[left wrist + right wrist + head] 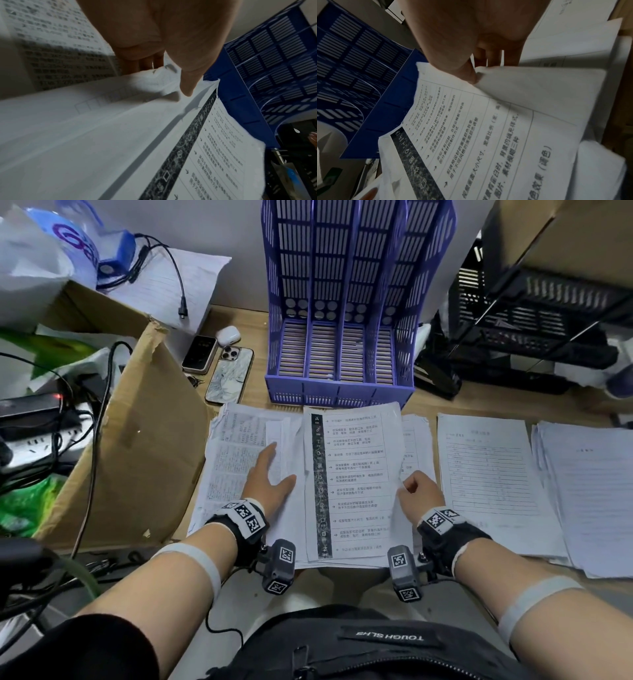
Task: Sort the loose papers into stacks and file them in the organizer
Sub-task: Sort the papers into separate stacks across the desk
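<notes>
1. The right hand (pixel 418 491) is pinching the right edge of the top sheet (pixel 356 481), thumb over the paper and fingers curled beneath it, as the right wrist view confirms.
2. The left hand (pixel 270 477) is lying spread and flat on the loose pile (pixel 233 460) just left of that sheet, pressing the pile against the desk (pixel 479 405).
3. The top sheet is lying directly between the two hands, its long axis running away from the person toward the organizer (pixel 342 354), which is standing just beyond the sheet's far edge with its slots appearing empty.
4. Two sorted stacks (pixel 493 474) are lying to the right of the right hand, so that hand is the nearer one for carrying the sheet across; judged, the move is a rightward one.
</notes>
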`<move>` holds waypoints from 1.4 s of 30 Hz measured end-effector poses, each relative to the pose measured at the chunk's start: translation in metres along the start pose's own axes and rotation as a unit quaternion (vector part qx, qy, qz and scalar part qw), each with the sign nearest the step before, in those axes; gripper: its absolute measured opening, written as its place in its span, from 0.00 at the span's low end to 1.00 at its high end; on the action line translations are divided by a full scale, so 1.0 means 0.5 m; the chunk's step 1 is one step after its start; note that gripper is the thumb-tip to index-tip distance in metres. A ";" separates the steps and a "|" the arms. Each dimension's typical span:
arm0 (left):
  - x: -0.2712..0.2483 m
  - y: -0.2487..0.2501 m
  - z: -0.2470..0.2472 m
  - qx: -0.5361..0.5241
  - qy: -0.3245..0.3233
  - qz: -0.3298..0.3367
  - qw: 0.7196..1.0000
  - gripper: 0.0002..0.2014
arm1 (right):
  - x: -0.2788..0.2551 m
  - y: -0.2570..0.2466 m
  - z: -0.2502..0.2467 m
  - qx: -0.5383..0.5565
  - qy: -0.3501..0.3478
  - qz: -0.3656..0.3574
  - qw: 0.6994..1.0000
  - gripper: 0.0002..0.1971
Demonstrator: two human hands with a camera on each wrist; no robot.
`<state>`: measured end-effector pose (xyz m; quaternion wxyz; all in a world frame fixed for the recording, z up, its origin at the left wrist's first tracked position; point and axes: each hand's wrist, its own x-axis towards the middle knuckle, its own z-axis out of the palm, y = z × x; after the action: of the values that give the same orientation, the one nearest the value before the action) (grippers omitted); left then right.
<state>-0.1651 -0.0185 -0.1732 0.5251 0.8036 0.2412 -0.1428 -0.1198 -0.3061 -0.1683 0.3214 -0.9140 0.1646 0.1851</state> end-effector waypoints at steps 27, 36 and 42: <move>-0.007 0.026 0.014 0.046 -0.047 -0.011 0.998 0.09 | -0.012 0.001 -0.017 0.067 -0.119 0.032 0.990 0.14; 0.004 0.028 0.011 0.002 -0.059 -0.059 0.997 0.13 | -0.021 0.022 -0.013 0.044 -0.178 0.034 0.982 0.07; 0.015 0.032 0.026 0.052 0.010 -0.059 0.997 0.07 | -0.004 0.036 -0.064 0.044 -0.072 0.039 0.996 0.17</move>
<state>-0.1502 -0.0340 -0.1699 0.4710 0.8152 0.2859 -0.1783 -0.1217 -0.3397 -0.1537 0.3645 -0.8764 0.1843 0.2552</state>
